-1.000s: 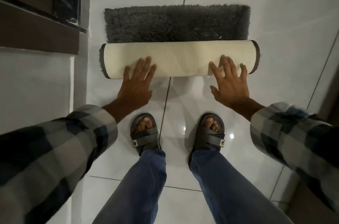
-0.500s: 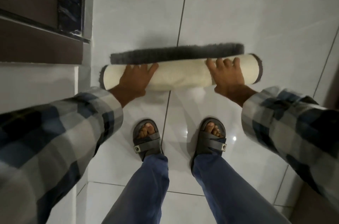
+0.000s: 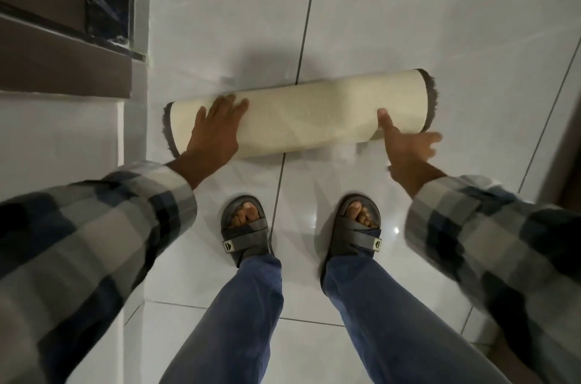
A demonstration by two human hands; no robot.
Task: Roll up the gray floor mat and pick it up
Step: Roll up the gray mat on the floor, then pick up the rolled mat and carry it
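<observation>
Mat (image 3: pixel 301 118) fully rolled, cream ribbed backing out, gray fringe at ends, on glossy floor tile (image 3: pixel 408 22); left hand (image 3: pixel 217 129) flat on roll, right hand (image 3: pixel 407 145) blurred, grip can't tell

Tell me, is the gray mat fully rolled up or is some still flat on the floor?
Fully rolled. The mat is one cream-backed cylinder with gray pile only at its ends; no flat strip shows beyond it.
</observation>
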